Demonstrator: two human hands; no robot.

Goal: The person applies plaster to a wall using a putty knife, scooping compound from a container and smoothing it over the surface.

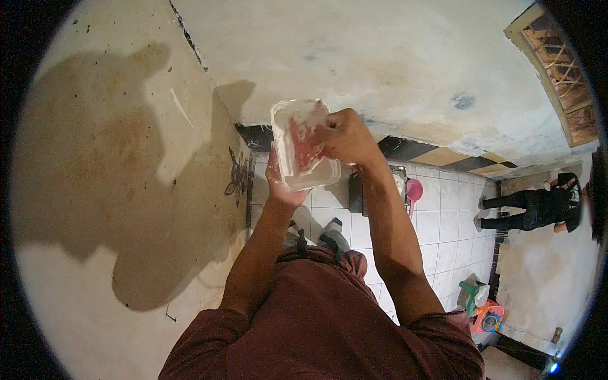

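My left hand (288, 190) grips a translucent plastic tub (327, 173) from beneath and along its near left side. White paste is smeared over the tub's rim and walls. Over the tub, my right hand (347, 138) is closed on a red flat scraper (305, 142), its face streaked with white paste. The scraper's grip is hidden behind my fingers, and its lower end reaches into the tub. Both hands are held up close to the patched wall (354, 63).
Stained walls meet in a corner ahead. On the white tiled floor (443, 234) are a dark box (356, 193) and a pink dipper (414, 190). At right stands a person in dark clothes (535, 206), beyond green and orange objects (487, 315). A latticed window opening (560, 76) sits upper right.
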